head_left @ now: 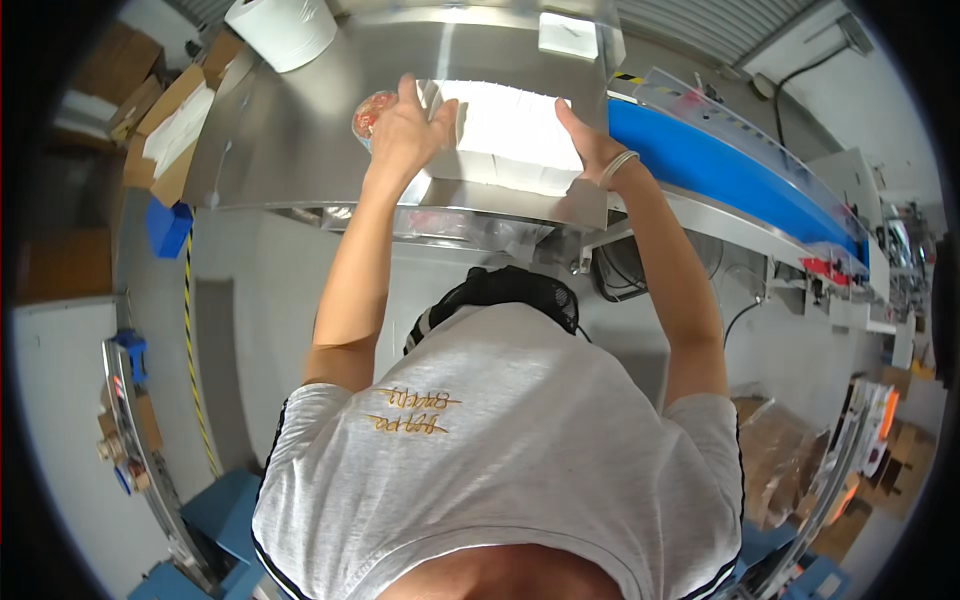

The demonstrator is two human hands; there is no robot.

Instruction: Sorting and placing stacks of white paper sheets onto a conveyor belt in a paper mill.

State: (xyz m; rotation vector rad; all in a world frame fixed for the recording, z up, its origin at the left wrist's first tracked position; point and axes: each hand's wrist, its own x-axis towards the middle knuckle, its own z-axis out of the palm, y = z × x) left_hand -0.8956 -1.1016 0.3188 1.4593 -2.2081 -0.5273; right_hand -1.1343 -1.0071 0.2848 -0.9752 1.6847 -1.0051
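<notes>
a large white paper roll (283,30) stands at the far left corner of the shiny steel worktable (290,140). open brown cardboard boxes (170,125) lie just off the table's left edge, with a small blue plastic bin (167,227) below them. a long blue conveyor belt (735,175) runs off to the right. a yellow-and-black striped line (192,350) crosses the grey floor.

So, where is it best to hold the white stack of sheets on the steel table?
Probably at its two short ends, one hand from each side. The white stack is wide and flat; the left hand and right hand already sit at opposite ends.
</notes>
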